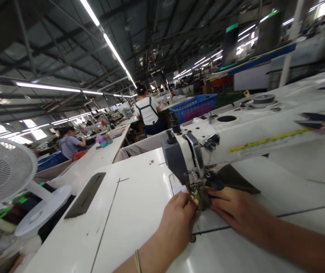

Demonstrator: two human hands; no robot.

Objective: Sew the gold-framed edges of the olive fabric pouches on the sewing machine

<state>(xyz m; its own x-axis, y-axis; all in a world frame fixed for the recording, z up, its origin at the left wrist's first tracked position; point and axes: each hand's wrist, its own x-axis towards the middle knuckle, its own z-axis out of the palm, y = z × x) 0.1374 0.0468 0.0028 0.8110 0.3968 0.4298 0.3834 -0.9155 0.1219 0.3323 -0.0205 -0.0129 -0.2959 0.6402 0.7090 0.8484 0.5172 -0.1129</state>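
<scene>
Your piece is a dark olive-brown panel (233, 178), cloth or thin leather; from this view you cannot tell which. It lies flat on the white surface (117, 197), its broad, tapering flap spreading to the right behind the needle area. Its narrower end bunches up with a brassy glint under the presser foot (198, 187) of the industrial sewing machine (185, 155), and a small white strip (179, 188) shows just left of the foot.

Your left hand (178, 222) comes in from the near side, with its fingertips (192, 200) pinched narrow on the bunched end. Your right hand (236, 208) comes in from the right, with its fingers (215, 193) closed on the panel's other side. The panel sits between your hands, touching both, right at the foot.

A yellow measuring tape (267, 140) runs along the machine's long white arm, and two dark-tipped pink tools (318, 123) lie beyond it to the right. A cord (136, 261) circles your left wrist. To the left stands a white fan (3, 170). Farther off, a co-worker in a white shirt (147, 110) stands near a blue plastic crate (193, 108), and another person in a striped shirt (70, 146) sits at the left.
</scene>
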